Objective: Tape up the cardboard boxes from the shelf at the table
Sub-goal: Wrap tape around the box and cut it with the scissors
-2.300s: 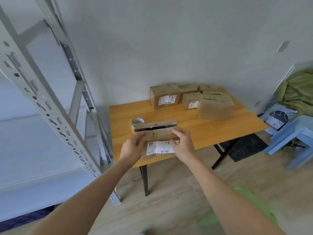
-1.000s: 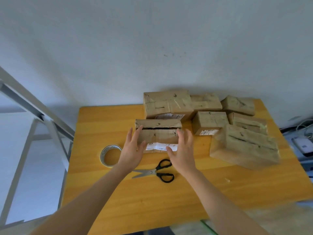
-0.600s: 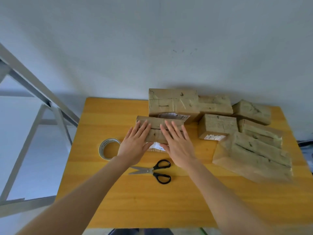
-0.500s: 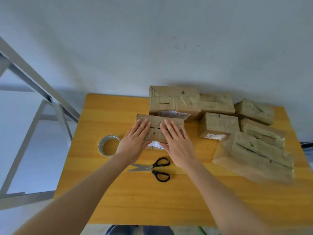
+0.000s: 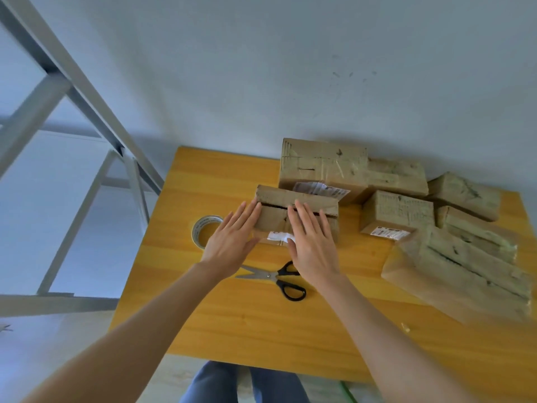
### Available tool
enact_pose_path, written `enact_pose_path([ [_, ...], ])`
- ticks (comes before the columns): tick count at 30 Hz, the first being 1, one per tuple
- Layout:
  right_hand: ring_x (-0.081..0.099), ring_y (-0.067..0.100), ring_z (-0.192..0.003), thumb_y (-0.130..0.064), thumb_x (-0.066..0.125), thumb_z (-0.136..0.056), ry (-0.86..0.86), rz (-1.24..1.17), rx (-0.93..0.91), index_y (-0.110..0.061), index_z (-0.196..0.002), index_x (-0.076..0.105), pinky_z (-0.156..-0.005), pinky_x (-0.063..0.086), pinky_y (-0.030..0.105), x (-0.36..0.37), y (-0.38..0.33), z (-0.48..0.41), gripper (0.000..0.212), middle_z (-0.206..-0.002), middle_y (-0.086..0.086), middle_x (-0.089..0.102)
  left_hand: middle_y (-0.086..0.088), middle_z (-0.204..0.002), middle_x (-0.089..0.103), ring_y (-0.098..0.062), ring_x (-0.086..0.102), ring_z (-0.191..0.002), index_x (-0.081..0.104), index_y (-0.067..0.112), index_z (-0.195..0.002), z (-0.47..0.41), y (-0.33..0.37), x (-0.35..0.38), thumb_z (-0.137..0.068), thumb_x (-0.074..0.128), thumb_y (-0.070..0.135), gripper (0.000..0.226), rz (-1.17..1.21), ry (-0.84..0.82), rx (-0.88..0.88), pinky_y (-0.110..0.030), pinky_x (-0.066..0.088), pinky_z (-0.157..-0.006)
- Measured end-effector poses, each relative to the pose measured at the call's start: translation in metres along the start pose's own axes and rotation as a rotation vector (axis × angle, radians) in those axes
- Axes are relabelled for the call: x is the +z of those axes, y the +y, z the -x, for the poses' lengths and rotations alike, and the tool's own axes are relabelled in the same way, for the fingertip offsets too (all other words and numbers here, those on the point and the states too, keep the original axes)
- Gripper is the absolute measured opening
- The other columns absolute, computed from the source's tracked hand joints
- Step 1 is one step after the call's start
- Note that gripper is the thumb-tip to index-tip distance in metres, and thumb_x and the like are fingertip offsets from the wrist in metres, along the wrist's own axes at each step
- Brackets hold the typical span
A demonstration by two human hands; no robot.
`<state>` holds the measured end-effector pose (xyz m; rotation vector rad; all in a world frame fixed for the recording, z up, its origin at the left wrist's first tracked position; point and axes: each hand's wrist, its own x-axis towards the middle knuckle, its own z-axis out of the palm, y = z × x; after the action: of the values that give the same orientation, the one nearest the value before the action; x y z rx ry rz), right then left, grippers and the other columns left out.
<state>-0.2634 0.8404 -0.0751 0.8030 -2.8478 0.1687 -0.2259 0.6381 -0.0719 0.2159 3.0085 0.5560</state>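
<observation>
A small cardboard box (image 5: 302, 202) with an open dark seam along its top lies on the wooden table (image 5: 261, 318). My left hand (image 5: 232, 239) lies flat with straight fingers against the box's left end. Flat on the box's top flaps, my right hand (image 5: 312, 242) rests with its fingers spread over the seam. A roll of clear tape (image 5: 203, 229) lies just left of my left hand. Black-handled scissors (image 5: 276, 277) lie on the table below both hands.
Several taped cardboard boxes (image 5: 322, 170) are piled at the back and right of the table, the nearest large one (image 5: 465, 271) at the right edge. A grey metal shelf frame (image 5: 72, 91) stands to the left. A wall is behind the table.
The box was carried from beside the shelf and set on the table near the other boxes. My hands went from its sides to lying flat on it; in the last half second little moved.
</observation>
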Motion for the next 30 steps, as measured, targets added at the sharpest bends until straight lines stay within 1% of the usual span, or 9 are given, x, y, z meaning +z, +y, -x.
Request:
enact_pose_path([
  [7,0.042,0.029,-0.137,-0.009,0.067,-0.086,0.102,-0.063,-0.037,-0.003,-0.134,0.053,-0.118,0.026,0.045,0.001,-0.039,0.003,0.051,-0.149,0.017,0.043,-0.009,-0.162,-0.001,-0.025,-0.003,-0.149,0.015,0.018,-0.154,0.028,-0.054,0.003,-0.094,0.057,0.037,0.075,-0.019,-0.094,-0.288,-0.045,0.009,-0.120],
  [10,0.046,0.029,-0.132,-0.003,0.070,-0.081,0.121,-0.131,-0.039,-0.003,-0.128,0.058,-0.115,0.033,0.045,0.005,-0.059,0.004,0.048,-0.142,0.016,0.049,-0.011,-0.161,0.002,-0.027,-0.001,-0.149,0.023,0.018,-0.152,0.034,-0.068,0.005,-0.091,0.062,0.037,0.075,-0.069,-0.087,-0.231,-0.046,0.010,-0.119],
  [12,0.050,0.027,-0.126,-0.001,0.070,-0.080,0.137,-0.167,-0.040,-0.004,-0.122,0.061,-0.110,0.040,0.043,0.008,-0.073,0.004,0.044,-0.136,0.015,0.054,-0.012,-0.161,0.002,-0.027,0.001,-0.149,0.016,0.016,-0.154,0.036,-0.073,0.008,-0.088,0.066,0.039,0.086,-0.064,-0.062,-0.230,-0.044,0.011,-0.120],
  [17,0.063,0.029,-0.101,0.001,0.070,-0.083,0.065,-0.309,-0.038,-0.002,-0.109,0.064,-0.083,0.055,0.042,0.026,-0.118,-0.022,0.028,-0.115,0.012,0.062,-0.015,-0.160,0.010,-0.028,0.011,-0.148,-0.012,0.004,-0.151,0.043,-0.082,0.017,-0.085,0.066,0.049,0.111,0.243,-0.062,-0.574,-0.038,0.025,-0.116],
  [20,0.062,0.030,-0.100,-0.007,0.063,-0.092,-0.102,-0.380,0.008,-0.003,-0.107,0.066,-0.083,0.052,0.043,0.034,-0.141,-0.050,0.016,-0.111,0.011,0.063,-0.013,-0.156,0.024,-0.028,0.025,-0.143,-0.009,0.006,-0.152,0.047,-0.087,0.022,-0.089,0.061,0.048,0.103,0.333,-0.117,-0.625,-0.039,0.036,-0.106],
  [23,0.055,0.026,-0.112,-0.026,0.049,-0.102,-0.328,-0.398,0.041,-0.007,-0.113,0.066,-0.096,0.038,0.036,0.044,-0.156,-0.073,0.028,-0.117,0.006,0.063,-0.012,-0.144,0.045,-0.030,0.048,-0.126,-0.001,0.012,-0.153,0.050,-0.093,0.025,-0.091,0.061,0.040,0.093,0.407,-0.122,-0.649,-0.037,0.046,-0.081],
  [25,0.058,0.023,-0.098,-0.032,0.045,-0.103,-0.401,-0.399,0.067,-0.010,-0.108,0.067,-0.097,0.036,0.035,0.049,-0.164,-0.079,0.032,-0.103,0.005,0.067,-0.009,-0.139,0.051,-0.031,0.054,-0.118,0.008,0.014,-0.153,0.053,-0.095,0.026,-0.091,0.063,0.034,0.085,0.462,-0.103,-0.653,-0.036,0.045,-0.075],
  [27,0.058,0.024,-0.076,-0.033,0.044,-0.103,-0.440,-0.444,0.122,-0.010,-0.101,0.067,-0.088,0.040,0.036,0.054,-0.170,-0.080,0.033,-0.081,0.005,0.067,-0.007,-0.132,0.055,-0.031,0.059,-0.107,0.021,0.015,-0.148,0.056,-0.095,0.025,-0.091,0.064,0.027,0.073,0.509,-0.088,-0.618,-0.034,0.043,-0.068],
  [30,0.060,0.027,-0.068,-0.033,0.045,-0.103,-0.496,-0.538,0.275,-0.007,-0.095,0.067,-0.064,0.037,0.033,0.060,-0.176,-0.078,0.035,-0.073,0.009,0.066,-0.007,-0.116,0.063,-0.024,0.059,-0.080,0.032,0.017,-0.143,0.055,-0.093,0.024,-0.093,0.059,0.018,0.057,0.574,-0.102,-0.556,-0.029,0.036,-0.051],
])
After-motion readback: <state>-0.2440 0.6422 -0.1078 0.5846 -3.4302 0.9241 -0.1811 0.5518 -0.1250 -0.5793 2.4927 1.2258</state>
